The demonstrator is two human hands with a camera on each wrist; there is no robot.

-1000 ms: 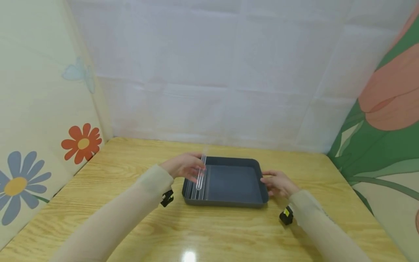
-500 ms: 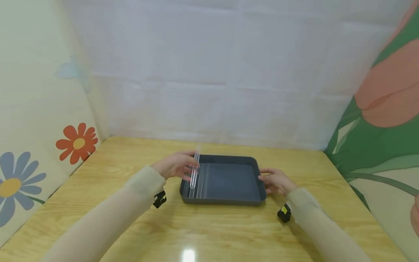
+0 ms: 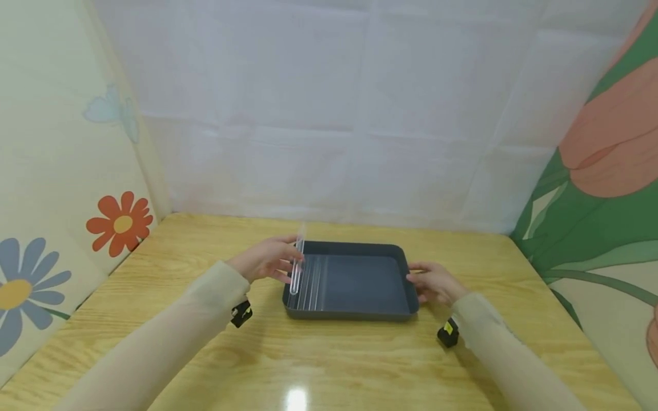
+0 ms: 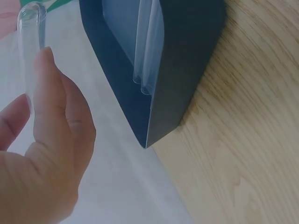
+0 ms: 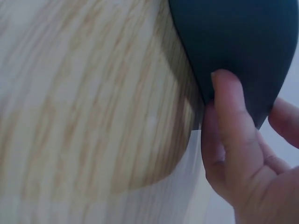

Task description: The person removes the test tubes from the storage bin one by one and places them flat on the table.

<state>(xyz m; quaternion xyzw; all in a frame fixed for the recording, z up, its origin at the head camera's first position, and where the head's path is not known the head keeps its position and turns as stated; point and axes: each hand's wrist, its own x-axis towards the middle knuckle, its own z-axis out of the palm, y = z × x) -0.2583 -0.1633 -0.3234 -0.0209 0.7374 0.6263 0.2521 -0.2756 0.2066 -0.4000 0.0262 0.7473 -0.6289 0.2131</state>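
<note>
My left hand (image 3: 264, 261) pinches a clear glass test tube (image 3: 295, 277) between thumb and fingers. The tube is held tilted over the left end of a dark grey rectangular tray (image 3: 354, 316), its rounded end toward me. In the left wrist view that rounded end (image 4: 32, 18) sticks up past the fingertips. Several more test tubes (image 3: 315, 285) lie side by side in the tray's left part. At the opposite end, my right hand (image 3: 434, 283) holds the tray's right side; in the right wrist view its fingers (image 5: 231, 107) press against the outer wall (image 5: 233, 37).
The tray stands on a wood-grain table (image 3: 329, 359). A white cloth backdrop (image 3: 308, 114) rises behind it. Flower-printed panels flank the table at left (image 3: 46, 171) and right (image 3: 606, 228). Each wrist carries a small black camera (image 3: 241, 314).
My left hand has moved left with the test tube, from over the row's right side to the tray's left edge. My right hand stays at the tray's right side.
</note>
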